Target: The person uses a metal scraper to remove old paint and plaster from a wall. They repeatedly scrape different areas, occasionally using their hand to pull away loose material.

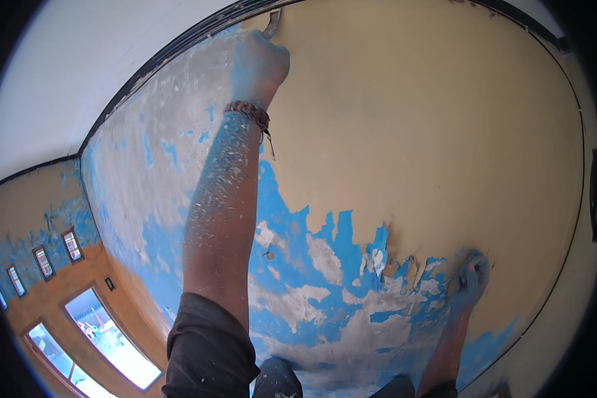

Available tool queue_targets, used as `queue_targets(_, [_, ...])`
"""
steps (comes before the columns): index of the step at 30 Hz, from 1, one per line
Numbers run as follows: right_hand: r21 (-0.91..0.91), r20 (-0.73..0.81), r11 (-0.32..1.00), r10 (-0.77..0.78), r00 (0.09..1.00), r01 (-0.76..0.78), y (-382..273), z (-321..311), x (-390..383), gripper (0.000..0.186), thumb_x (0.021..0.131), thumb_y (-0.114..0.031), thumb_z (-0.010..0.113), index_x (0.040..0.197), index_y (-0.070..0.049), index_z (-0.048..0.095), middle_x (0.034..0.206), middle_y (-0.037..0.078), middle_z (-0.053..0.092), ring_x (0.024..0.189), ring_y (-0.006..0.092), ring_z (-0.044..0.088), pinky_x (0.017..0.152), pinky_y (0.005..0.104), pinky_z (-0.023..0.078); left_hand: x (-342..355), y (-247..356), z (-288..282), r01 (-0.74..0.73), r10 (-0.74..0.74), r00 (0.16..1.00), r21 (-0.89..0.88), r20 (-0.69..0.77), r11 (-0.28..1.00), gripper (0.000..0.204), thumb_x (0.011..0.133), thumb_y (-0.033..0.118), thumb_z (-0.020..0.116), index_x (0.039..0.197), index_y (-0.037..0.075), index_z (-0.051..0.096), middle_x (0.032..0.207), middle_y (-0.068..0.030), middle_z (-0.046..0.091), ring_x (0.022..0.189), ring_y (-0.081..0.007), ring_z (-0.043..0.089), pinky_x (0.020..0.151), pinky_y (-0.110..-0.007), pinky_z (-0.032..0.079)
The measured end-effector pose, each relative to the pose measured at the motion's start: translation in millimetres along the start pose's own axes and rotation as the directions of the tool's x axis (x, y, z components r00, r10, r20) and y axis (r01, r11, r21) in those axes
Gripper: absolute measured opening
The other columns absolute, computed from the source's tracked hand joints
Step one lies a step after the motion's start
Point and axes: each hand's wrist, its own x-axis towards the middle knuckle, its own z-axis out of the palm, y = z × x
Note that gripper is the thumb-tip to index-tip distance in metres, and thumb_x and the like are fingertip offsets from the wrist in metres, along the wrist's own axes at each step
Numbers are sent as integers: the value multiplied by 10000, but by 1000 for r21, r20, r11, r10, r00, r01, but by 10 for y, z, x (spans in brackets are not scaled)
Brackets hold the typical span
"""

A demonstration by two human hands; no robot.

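High up, near the dark trim, my left hand (261,66) is closed round a scraper (272,24). The metal blade lies by the tan paint at the top of the wall (411,132). Pale flakes cover my left forearm, and a braided bracelet (248,111) circles the wrist. Lower down at the right, my right hand (472,277) is closed against the wall, beside the ragged edge of the tan paint. What its curled fingers hold, if anything, is hidden. Loose, curling paint flaps (376,255) hang left of it, with blue paint and grey patches beneath.
Dark trim (172,50) runs between the wall and the white ceiling (79,60). At left, an adjoining orange and tan wall has several small windows (44,261) and tall glazed openings (109,335). My knees (278,379) show at the lower edge.
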Motion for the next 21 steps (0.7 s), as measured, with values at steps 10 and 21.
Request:
queue_targets(10, [-27, -103, 996, 83, 991, -86, -145, 162, -19, 124, 890, -146, 548, 793, -122, 474, 623, -62, 339, 471, 17, 291, 360, 178, 248, -54, 86, 3, 29, -29, 1000, -7, 3, 1000, 341, 786, 70, 466, 1096, -53, 532, 923, -314, 609, 901, -431, 609, 778, -481, 490])
queue_targets(21, [-38, -113, 989, 138, 984, -143, -153, 144, -3, 180, 891, -148, 555, 754, -132, 440, 582, -67, 327, 443, 21, 266, 367, 189, 233, -183, 25, 167, 111, -126, 989, -186, -74, 976, 389, 807, 84, 466, 1178, -24, 519, 876, -296, 624, 869, -433, 613, 777, -489, 482])
